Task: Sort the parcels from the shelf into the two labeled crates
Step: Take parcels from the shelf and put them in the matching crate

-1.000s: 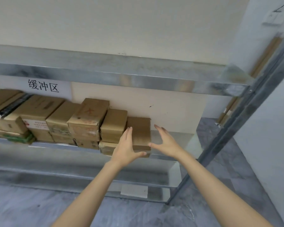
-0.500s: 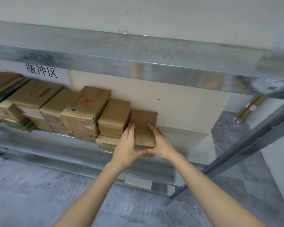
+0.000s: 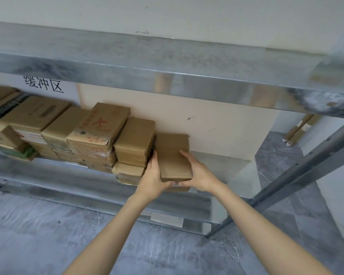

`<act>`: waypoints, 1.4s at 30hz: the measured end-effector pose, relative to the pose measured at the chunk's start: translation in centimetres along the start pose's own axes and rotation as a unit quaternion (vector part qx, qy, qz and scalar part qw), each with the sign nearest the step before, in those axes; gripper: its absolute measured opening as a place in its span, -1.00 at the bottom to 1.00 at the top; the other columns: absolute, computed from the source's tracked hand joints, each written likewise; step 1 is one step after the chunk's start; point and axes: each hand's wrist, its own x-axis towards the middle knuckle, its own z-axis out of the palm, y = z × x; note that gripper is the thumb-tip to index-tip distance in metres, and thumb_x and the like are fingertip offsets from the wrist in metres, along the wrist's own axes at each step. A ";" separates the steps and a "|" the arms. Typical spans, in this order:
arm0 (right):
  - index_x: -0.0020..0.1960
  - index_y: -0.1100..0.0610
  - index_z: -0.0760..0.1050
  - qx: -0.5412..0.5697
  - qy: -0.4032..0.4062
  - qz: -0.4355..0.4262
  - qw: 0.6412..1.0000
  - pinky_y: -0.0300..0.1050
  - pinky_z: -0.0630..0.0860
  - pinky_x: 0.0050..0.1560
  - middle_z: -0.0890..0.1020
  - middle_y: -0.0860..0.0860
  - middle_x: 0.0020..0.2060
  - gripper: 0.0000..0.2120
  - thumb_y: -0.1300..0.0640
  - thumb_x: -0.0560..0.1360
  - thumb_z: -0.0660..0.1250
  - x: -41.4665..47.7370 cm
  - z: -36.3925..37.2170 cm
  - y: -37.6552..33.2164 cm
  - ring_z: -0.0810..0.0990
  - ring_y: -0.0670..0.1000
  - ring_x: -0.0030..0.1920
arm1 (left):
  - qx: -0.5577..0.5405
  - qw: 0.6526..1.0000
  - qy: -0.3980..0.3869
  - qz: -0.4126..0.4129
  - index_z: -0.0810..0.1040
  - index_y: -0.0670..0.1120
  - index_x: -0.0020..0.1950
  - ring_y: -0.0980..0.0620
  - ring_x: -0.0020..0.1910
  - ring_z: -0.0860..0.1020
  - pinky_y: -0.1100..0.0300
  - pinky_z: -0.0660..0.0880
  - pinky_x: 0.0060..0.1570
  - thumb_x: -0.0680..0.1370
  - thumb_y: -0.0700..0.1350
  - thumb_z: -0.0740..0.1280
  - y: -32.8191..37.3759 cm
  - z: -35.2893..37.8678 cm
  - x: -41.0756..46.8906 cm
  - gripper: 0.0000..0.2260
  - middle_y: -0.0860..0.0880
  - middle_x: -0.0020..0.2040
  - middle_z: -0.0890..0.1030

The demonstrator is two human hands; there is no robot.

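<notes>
A plain brown cardboard parcel point(image 3: 172, 153) is the rightmost one in the row on the metal shelf point(image 3: 216, 161). My left hand point(image 3: 153, 175) grips its left side, thumb under the front edge. My right hand point(image 3: 199, 173) grips its right side, fingers lying on top and thumb at the front. Several other brown parcels point(image 3: 99, 132) stand packed to its left, some stacked two high. The crates are out of view.
An upper metal shelf point(image 3: 167, 66) juts out overhead. A slanted steel upright point(image 3: 298, 175) stands at the right. A white sign with black characters point(image 3: 44, 86) hangs on the wall. Long cardboard tubes point(image 3: 300, 128) lean in the far corner. Grey marble floor lies below.
Both hands went from spread open near the parcel to closing round its two sides. The view has moved closer to the shelf.
</notes>
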 end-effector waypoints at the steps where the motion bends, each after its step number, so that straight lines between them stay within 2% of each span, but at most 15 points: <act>1: 0.58 -0.09 0.06 0.000 0.002 0.002 1.000 -0.18 0.30 0.41 0.27 0.01 0.52 0.05 0.12 0.28 0.61 -0.1 0.1 -0.1 0.33 0.02 0.45 | -0.004 1.000 0.001 -0.002 -0.04 -0.14 0.57 -0.06 0.47 0.25 -0.04 0.29 0.41 0.29 -0.13 0.61 0.0 0.0 0.0 0.07 -0.13 0.48 0.28; 5: 0.58 -0.04 0.07 0.004 0.013 0.007 1.000 -0.31 0.23 0.35 0.26 0.01 0.52 0.04 0.16 0.28 0.62 -0.8 0.3 -0.7 0.29 0.01 0.48 | -0.006 1.000 0.000 -0.007 0.01 -0.15 0.56 -0.08 0.43 0.31 -0.04 0.33 0.37 0.28 -0.13 0.60 0.3 -0.3 -0.4 0.03 -0.15 0.44 0.32; 11: 0.57 -0.09 0.07 -0.020 0.051 0.012 0.998 0.02 0.25 0.47 0.30 0.02 0.50 0.04 0.09 0.29 0.62 -3.6 0.3 -3.0 0.24 0.14 0.46 | -0.004 0.999 -0.006 0.035 0.08 -0.14 0.53 -0.06 0.41 0.33 -0.02 0.33 0.37 0.29 -0.12 0.60 1.0 -1.8 -2.4 -0.03 -0.10 0.42 0.35; 13: 0.57 -0.09 0.07 -0.005 0.058 0.015 0.998 0.08 0.23 0.48 0.30 0.01 0.50 0.04 0.10 0.29 0.62 -5.0 0.5 -4.1 0.22 0.15 0.48 | -0.026 0.998 -0.025 0.045 0.15 -0.05 0.46 0.05 0.38 0.32 0.13 0.34 0.37 0.31 -0.17 0.57 1.5 -2.6 -3.2 -0.15 0.02 0.37 0.36; 15: 0.58 -0.10 0.02 0.018 0.065 0.014 0.998 0.12 0.18 0.51 0.22 -0.02 0.54 0.08 0.11 0.28 0.63 -6.7 0.7 -5.5 0.17 0.13 0.52 | -0.064 0.995 -0.066 0.041 0.09 0.06 0.43 0.17 0.35 0.23 0.35 0.27 0.32 0.35 -0.21 0.52 2.1 -3.7 -4.4 -0.18 0.16 0.31 0.28; 17: 0.59 -0.10 -0.05 0.045 0.087 0.009 0.995 0.10 0.12 0.54 0.13 -0.04 0.57 0.14 0.11 0.27 0.65 -8.7 1.1 -7.1 0.11 0.08 0.55 | -0.116 0.988 -0.104 0.015 -0.09 -0.01 0.56 0.12 0.44 0.13 0.18 0.18 0.44 0.37 -0.14 0.45 2.8 -4.9 -5.8 -0.07 0.09 0.45 0.15; 20: 0.60 -0.10 -0.17 0.116 0.137 0.022 0.984 0.00 0.14 0.54 0.11 -0.07 0.57 0.25 0.07 0.24 0.66 -12.0 1.9 -9.6 0.13 -0.02 0.54 | -0.163 0.980 -0.113 0.001 -0.18 -0.04 0.58 0.01 0.53 0.05 -0.06 0.11 0.50 0.36 -0.04 0.34 3.8 -6.6 -8.0 -0.06 -0.01 0.58 0.00; 24: 0.54 -0.19 -0.15 0.169 0.238 0.020 0.956 -0.51 0.31 0.21 0.31 -0.31 0.33 0.18 0.09 0.27 0.65 -16.3 2.9 -11.9 0.33 -0.14 0.35 | -0.170 0.979 -0.107 0.027 -0.15 -0.06 0.59 -0.03 0.52 0.12 0.04 0.14 0.45 0.55 -0.04 0.30 5.3 -7.5 -10.7 -0.22 -0.01 0.57 0.01; 25: 0.50 -0.26 -0.14 0.175 0.267 0.021 0.947 -0.54 0.34 0.15 0.32 -0.34 0.27 0.15 0.07 0.27 0.65 -17.9 3.1 -12.4 0.34 -0.14 0.33 | -0.170 0.978 -0.117 0.038 -0.14 -0.07 0.59 -0.03 0.50 0.14 0.03 0.15 0.45 0.56 -0.02 0.29 5.9 -7.5 -11.7 -0.24 0.00 0.56 0.02; 26: 0.50 -0.27 -0.14 0.180 0.286 0.026 0.941 -0.44 0.38 0.24 0.33 -0.29 0.32 0.15 0.02 0.27 0.64 -19.1 3.2 -12.8 0.33 -0.10 0.36 | -0.169 0.977 -0.121 0.046 -0.13 -0.07 0.59 -0.02 0.48 0.17 0.03 0.16 0.45 0.57 0.01 0.28 6.4 -7.2 -12.3 -0.25 0.01 0.55 0.03; 28: 0.56 -0.19 -0.22 0.174 0.323 0.050 0.929 0.03 0.35 0.45 0.19 -0.05 0.52 0.23 -0.10 0.25 0.63 -21.2 3.2 -13.6 0.26 0.02 0.48 | -0.173 0.975 -0.127 0.060 -0.09 -0.04 0.59 0.06 0.40 0.22 0.11 0.18 0.38 0.58 0.05 0.27 7.6 -6.6 -13.7 -0.27 0.04 0.50 0.07; 30: 0.58 -0.15 -0.27 0.161 0.370 0.079 0.912 0.19 0.26 0.48 0.05 0.02 0.56 0.27 -0.19 0.22 0.61 -24.3 2.9 -14.0 0.19 0.07 0.53 | -0.184 0.968 -0.147 0.082 -0.03 -0.01 0.59 0.13 0.26 0.24 0.18 0.19 0.24 0.59 0.07 0.27 9.5 -5.9 -15.6 -0.32 0.05 0.38 0.16; 32: 0.58 -0.14 -0.25 0.159 0.408 0.097 0.894 0.18 0.24 0.49 0.04 0.02 0.56 0.29 -0.26 0.19 0.59 -27.7 2.4 -14.2 0.17 0.06 0.53 | -0.202 0.960 -0.164 0.102 0.03 0.01 0.58 0.13 0.21 0.28 0.21 0.19 0.20 0.60 0.04 0.24 11.6 -4.8 -17.3 -0.38 0.05 0.26 0.19; 36: 0.60 -0.07 -0.09 0.150 0.472 0.124 0.860 0.08 0.30 0.46 0.17 0.01 0.47 0.20 -0.28 0.21 0.58 -34.7 1.2 -14.0 0.27 0.01 0.45 | -0.222 0.938 -0.213 0.157 0.09 0.12 0.57 0.01 0.32 0.31 0.18 0.20 0.27 0.61 0.02 0.22 16.3 -2.3 -20.8 -0.45 -0.06 0.32 0.23; 42: 0.55 -0.05 0.11 0.159 0.555 0.149 0.803 0.00 0.44 0.36 0.34 0.03 0.35 0.03 -0.19 0.25 0.59 -46.4 -0.3 -13.3 0.44 0.00 0.32 | -0.223 0.899 -0.297 0.233 0.16 0.23 0.51 0.13 0.23 0.34 0.16 0.23 0.22 0.59 0.08 0.27 23.0 3.0 -27.0 -0.48 -0.01 0.32 0.27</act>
